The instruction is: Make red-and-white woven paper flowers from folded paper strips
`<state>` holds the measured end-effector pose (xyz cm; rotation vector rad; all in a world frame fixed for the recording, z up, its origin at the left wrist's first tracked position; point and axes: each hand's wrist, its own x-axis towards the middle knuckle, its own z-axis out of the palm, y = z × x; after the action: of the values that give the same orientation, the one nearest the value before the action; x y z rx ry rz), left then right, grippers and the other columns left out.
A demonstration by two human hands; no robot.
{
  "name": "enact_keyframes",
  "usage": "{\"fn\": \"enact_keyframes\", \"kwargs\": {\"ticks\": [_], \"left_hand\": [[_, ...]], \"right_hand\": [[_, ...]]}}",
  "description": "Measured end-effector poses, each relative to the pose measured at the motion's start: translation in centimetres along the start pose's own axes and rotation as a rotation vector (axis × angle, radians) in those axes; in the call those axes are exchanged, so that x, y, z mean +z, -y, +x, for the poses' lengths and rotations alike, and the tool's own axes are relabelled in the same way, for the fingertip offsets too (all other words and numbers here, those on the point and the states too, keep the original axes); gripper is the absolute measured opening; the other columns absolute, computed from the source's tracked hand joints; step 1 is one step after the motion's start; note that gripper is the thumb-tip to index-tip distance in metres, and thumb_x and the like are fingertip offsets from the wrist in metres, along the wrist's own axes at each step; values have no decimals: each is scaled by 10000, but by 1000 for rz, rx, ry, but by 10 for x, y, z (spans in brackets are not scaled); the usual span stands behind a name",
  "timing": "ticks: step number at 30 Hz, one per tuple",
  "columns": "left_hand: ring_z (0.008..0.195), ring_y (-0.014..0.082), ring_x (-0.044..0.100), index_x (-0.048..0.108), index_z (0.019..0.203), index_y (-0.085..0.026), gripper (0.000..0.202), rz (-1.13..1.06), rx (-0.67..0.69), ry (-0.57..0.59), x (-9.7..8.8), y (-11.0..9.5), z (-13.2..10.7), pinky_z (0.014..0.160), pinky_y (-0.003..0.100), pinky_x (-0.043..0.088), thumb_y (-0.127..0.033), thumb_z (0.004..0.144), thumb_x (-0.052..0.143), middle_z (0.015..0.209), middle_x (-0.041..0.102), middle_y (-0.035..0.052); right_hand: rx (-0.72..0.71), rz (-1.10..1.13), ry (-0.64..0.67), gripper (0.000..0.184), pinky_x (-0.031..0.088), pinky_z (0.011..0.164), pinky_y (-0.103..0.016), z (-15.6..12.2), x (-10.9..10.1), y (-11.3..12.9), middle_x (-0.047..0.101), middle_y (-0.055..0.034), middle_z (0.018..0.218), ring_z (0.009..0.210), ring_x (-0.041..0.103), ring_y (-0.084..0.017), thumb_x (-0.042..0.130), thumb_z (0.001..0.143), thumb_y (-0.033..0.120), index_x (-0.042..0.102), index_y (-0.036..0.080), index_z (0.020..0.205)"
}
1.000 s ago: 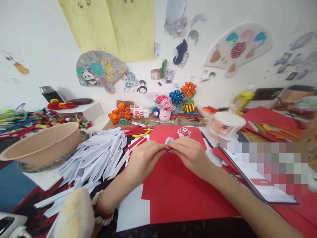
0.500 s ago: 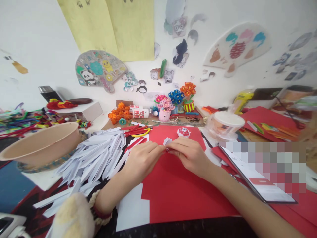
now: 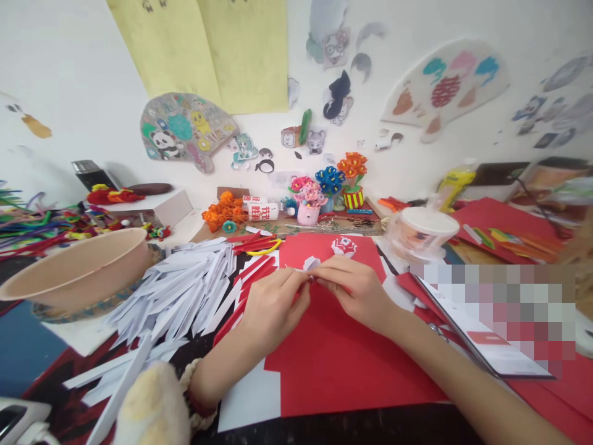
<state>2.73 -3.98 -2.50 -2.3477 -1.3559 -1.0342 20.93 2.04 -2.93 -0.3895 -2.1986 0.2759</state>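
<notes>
My left hand (image 3: 273,306) and my right hand (image 3: 356,287) meet over a red paper sheet (image 3: 333,358), fingertips pinched together on a small red-and-white paper piece (image 3: 311,266). Both hands are closed on it; most of the piece is hidden by the fingers. A finished red-and-white paper flower (image 3: 344,246) lies just beyond the hands. A heap of white paper strips (image 3: 180,287) sits left of my left hand, with several red strips (image 3: 252,272) beside it.
A beige bowl (image 3: 78,266) stands at the left, a lidded plastic cup (image 3: 419,232) at the right, a booklet (image 3: 482,337) by my right forearm. Pipe-cleaner flowers in pots (image 3: 331,188) and a glue bottle (image 3: 262,212) line the wall. Coloured pipe cleaners (image 3: 32,225) lie far left.
My hands stayed pinched on the small paper piece, shifting only slightly. A white strip has risen into view near my left wrist at the lower left.
</notes>
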Motion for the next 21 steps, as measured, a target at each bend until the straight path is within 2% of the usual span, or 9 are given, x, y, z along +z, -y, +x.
{"fn": "enact_keyframes", "kwargs": {"ticks": [6, 21], "left_hand": [[583, 102, 543, 607, 932, -164, 129, -27, 4, -22, 0, 1, 0, 557, 209, 415, -117, 865, 507, 709, 632, 2], [560, 100, 515, 600, 930, -169, 127, -26, -6, -25, 0, 0, -1, 539, 220, 388, -119, 862, 506, 694, 619, -7]], "right_hand": [[31, 27, -26, 181, 529, 740, -335, 3, -1, 3, 711, -85, 910, 816, 632, -195, 531, 925, 149, 668, 170, 1042], [21, 26, -6, 177, 527, 737, -330, 5, -4, 4, 707, -75, 908, 812, 622, -185, 528, 927, 156, 662, 176, 1042]]}}
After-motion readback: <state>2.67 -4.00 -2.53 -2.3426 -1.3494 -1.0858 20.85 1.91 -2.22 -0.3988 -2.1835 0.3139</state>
